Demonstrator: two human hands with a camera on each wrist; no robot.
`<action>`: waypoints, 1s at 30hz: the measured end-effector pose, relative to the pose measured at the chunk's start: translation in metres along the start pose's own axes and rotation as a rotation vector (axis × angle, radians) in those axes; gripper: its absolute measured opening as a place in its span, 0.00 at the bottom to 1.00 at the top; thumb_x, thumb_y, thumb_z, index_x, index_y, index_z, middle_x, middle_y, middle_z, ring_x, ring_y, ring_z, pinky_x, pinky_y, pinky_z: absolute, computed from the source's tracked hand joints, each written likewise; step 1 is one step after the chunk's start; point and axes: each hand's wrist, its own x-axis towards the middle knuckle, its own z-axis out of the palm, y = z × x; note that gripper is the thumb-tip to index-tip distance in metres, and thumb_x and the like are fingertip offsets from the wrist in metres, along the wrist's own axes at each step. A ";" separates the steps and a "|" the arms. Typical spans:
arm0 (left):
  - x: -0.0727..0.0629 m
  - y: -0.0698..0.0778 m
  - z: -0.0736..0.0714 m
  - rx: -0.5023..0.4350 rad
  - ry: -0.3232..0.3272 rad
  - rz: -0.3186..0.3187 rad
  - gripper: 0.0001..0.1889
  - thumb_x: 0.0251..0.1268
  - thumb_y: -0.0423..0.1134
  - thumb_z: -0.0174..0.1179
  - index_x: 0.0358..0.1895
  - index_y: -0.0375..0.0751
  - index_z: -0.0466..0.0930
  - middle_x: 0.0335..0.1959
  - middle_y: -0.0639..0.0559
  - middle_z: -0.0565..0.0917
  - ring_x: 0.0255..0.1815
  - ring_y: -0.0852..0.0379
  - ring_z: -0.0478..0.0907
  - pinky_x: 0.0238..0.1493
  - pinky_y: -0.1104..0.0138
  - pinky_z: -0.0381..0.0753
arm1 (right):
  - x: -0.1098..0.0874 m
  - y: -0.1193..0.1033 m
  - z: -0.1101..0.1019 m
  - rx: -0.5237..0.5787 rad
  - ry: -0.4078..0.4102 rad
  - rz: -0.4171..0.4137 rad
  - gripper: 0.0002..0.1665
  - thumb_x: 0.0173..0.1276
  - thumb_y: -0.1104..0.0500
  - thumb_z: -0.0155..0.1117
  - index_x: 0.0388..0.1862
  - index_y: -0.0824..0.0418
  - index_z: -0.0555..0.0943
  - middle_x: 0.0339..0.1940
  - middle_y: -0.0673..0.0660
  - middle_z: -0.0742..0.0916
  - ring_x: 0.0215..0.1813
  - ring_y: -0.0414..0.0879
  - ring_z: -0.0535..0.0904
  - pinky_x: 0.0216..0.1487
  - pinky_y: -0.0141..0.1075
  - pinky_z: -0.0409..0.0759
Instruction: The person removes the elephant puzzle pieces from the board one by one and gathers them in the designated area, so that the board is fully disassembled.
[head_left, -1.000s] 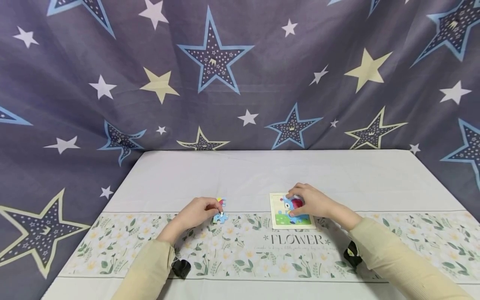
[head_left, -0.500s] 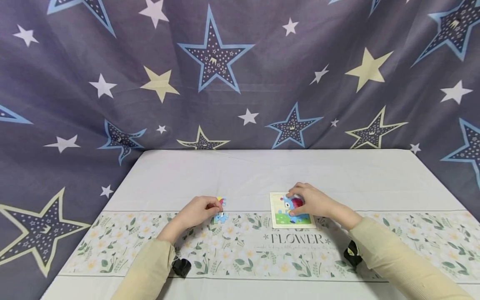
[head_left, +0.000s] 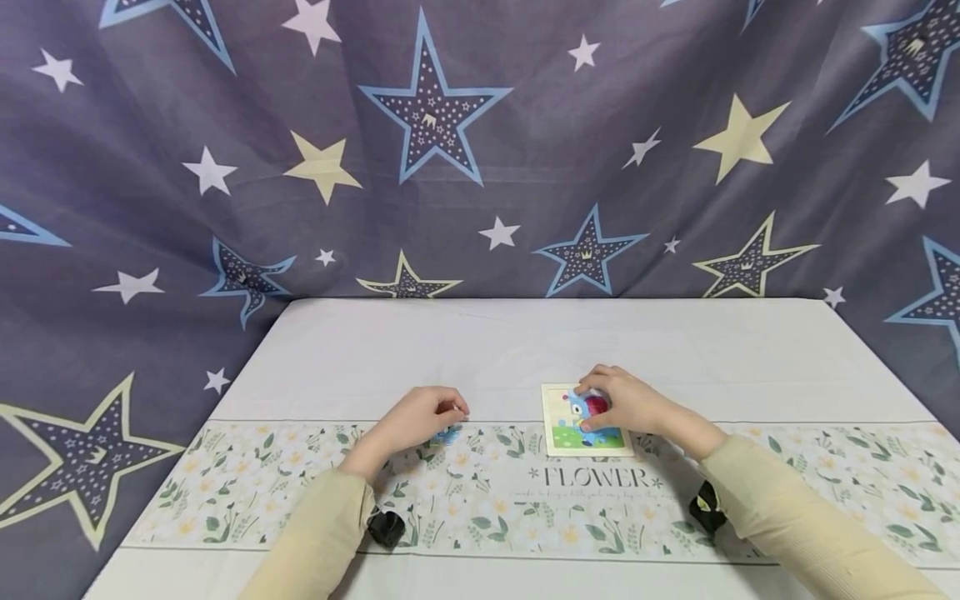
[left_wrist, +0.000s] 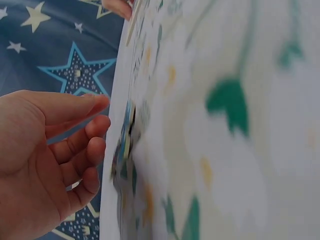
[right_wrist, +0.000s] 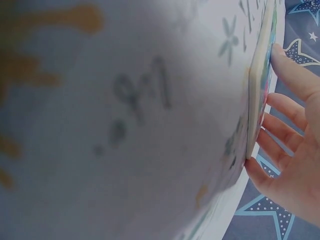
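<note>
My right hand (head_left: pixel 633 404) rests on a small jigsaw puzzle board (head_left: pixel 562 439) with a pale frame, green ground and a blue cartoon animal. In the right wrist view its fingertips and thumb touch the face and edge of the board (right_wrist: pixel 257 82); the hand covers the board's right part. My left hand (head_left: pixel 420 419) hovers over loose blue puzzle pieces (head_left: pixel 447 435), mostly hidden beneath it in the head view. In the left wrist view, its fingers are loosely bent, with nothing visible between them, just apart from the pieces (left_wrist: pixel 125 140) lying on the cloth.
A white tablecloth (head_left: pixel 360 350) with a floral band and the word FLOWER covers the table. Behind the table hangs a dark curtain (head_left: pixel 480 217) with stars. Black wrist-worn devices (head_left: pixel 386 528) sit under both sleeves.
My left hand has shifted right and slightly up, now covering most of the loose puzzle pieces, whose yellow and red parts showed before. My right hand has stayed on the board.
</note>
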 end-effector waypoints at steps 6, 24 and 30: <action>0.008 0.010 0.009 -0.002 -0.007 0.020 0.07 0.65 0.40 0.53 0.39 0.46 0.81 0.26 0.54 0.78 0.23 0.61 0.69 0.28 0.67 0.70 | 0.001 0.000 -0.001 -0.005 -0.005 -0.008 0.33 0.48 0.44 0.71 0.51 0.59 0.78 0.51 0.56 0.78 0.56 0.55 0.70 0.58 0.51 0.66; 0.034 0.047 0.031 0.052 -0.047 0.083 0.07 0.63 0.39 0.55 0.39 0.46 0.81 0.27 0.60 0.77 0.22 0.64 0.69 0.27 0.71 0.70 | -0.001 -0.002 -0.007 -0.013 -0.068 -0.011 0.35 0.48 0.45 0.71 0.54 0.59 0.76 0.55 0.58 0.76 0.59 0.57 0.69 0.59 0.53 0.65; 0.042 0.059 0.039 0.053 -0.068 0.087 0.06 0.61 0.38 0.57 0.40 0.45 0.80 0.29 0.59 0.77 0.25 0.63 0.70 0.30 0.71 0.70 | -0.001 -0.001 -0.008 -0.017 -0.080 -0.009 0.35 0.48 0.45 0.72 0.54 0.59 0.76 0.57 0.59 0.75 0.60 0.58 0.68 0.59 0.53 0.65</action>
